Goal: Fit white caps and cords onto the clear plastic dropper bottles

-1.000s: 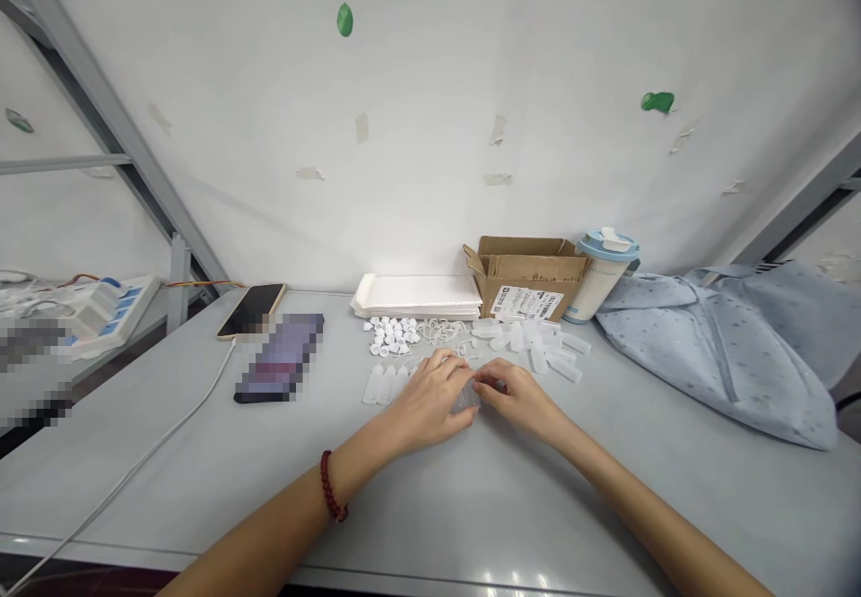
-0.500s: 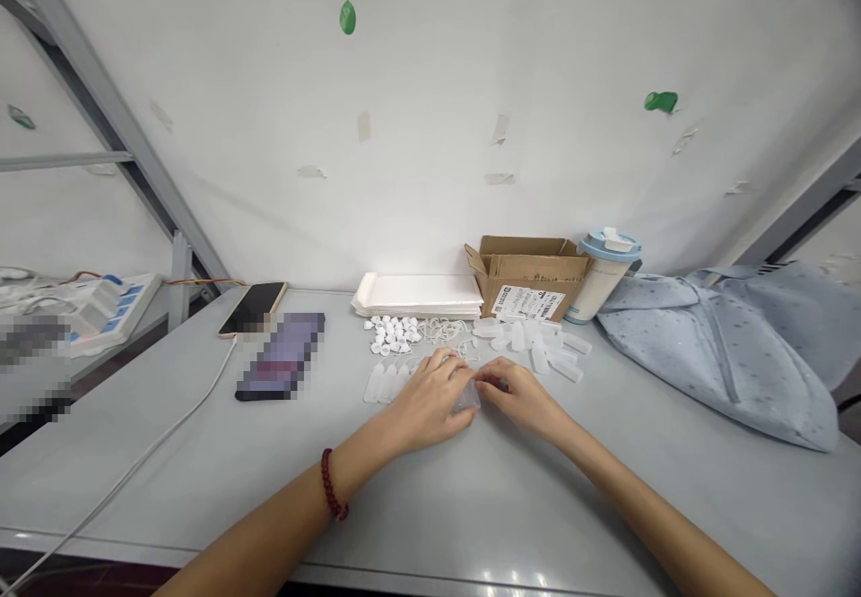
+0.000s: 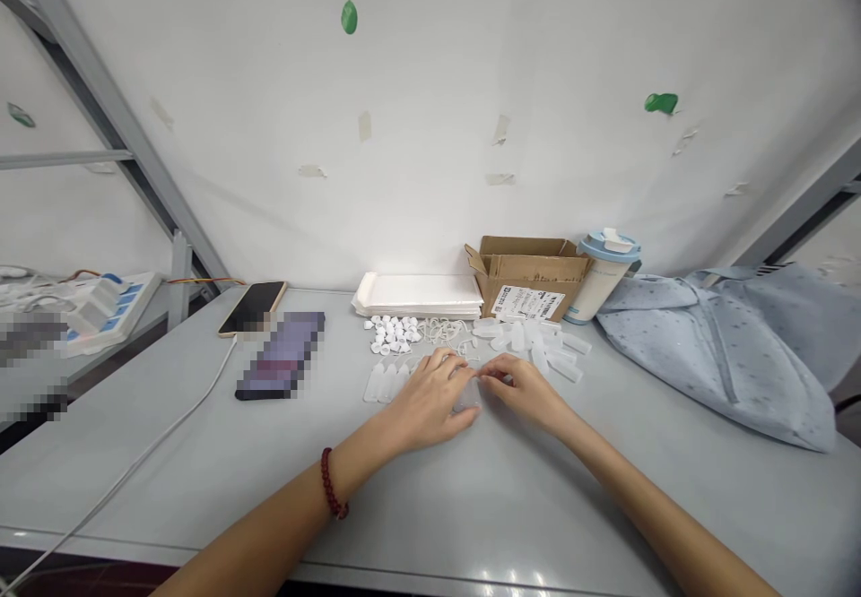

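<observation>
My left hand (image 3: 434, 400) lies over a row of translucent plastic tubes (image 3: 387, 384), fingers stretched out and thumb apart. Part of the row shows left of the hand, and more clear plastic (image 3: 469, 396) shows between thumb and index finger. At the row's right end is my right hand (image 3: 525, 393), its fingertips bent together close to the left index finger. What they pinch, if anything, is hidden. Behind the hands lie small white caps (image 3: 394, 335), thin white strings (image 3: 444, 333) and a loose pile of similar translucent tubes (image 3: 538, 346).
A stack of white sheets or envelopes (image 3: 421, 295), an open cardboard box (image 3: 531, 276) and a lidded cup (image 3: 598, 283) stand along the wall. Blue-grey fabric (image 3: 713, 355) covers the right side. Two phone-like devices, one black-screened (image 3: 252, 308) and one blurred (image 3: 282, 355), lie left by a white cable (image 3: 168, 436).
My right hand has shifted very slightly to the right. My left hand stays over the row of tubes.
</observation>
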{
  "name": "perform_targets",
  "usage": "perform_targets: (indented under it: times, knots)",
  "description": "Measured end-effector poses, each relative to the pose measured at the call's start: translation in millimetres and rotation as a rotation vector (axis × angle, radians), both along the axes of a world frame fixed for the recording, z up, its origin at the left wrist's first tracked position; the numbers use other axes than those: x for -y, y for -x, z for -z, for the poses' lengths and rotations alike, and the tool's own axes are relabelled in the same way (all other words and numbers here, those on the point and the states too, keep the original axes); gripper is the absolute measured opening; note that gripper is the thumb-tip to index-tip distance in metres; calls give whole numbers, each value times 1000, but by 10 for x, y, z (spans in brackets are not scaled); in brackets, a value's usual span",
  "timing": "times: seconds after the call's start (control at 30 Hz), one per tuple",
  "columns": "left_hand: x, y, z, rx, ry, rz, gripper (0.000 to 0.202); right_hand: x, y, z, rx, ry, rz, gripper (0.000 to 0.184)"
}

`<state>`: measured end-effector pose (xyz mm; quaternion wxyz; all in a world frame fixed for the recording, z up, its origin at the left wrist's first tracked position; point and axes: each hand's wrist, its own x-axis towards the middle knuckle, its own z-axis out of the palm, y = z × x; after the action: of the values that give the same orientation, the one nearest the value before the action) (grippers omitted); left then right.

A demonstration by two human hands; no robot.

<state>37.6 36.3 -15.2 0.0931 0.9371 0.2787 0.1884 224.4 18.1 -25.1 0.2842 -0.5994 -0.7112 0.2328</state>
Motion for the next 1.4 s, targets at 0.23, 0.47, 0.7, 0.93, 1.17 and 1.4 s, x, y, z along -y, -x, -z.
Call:
perform_targets:
  times: [0.23,0.47,0.7,0.93,1.17,1.4]
  knots:
    - [-50,-13,-30,91,39,-55,29,-160,-231,90,203,-359,122,21]
    - [-310,-152,-119,55,36,-114,29,-211,-332,103,598,-486,30,28]
    - [-461,-361,-68,-136,15,-175,33,-213,-293,135,697,-373,-3,32]
    - [-492,-360,-34,-68,65,-190,30,-221,-293,139,657,-363,-30,31]
    - [-528,-274,-149,124,205,-250,37,-209,-265,129,632,-381,-21,27]
    - [-455,67,-242,547,473,-262,41,-198,-233,101,640,-375,-22,27]
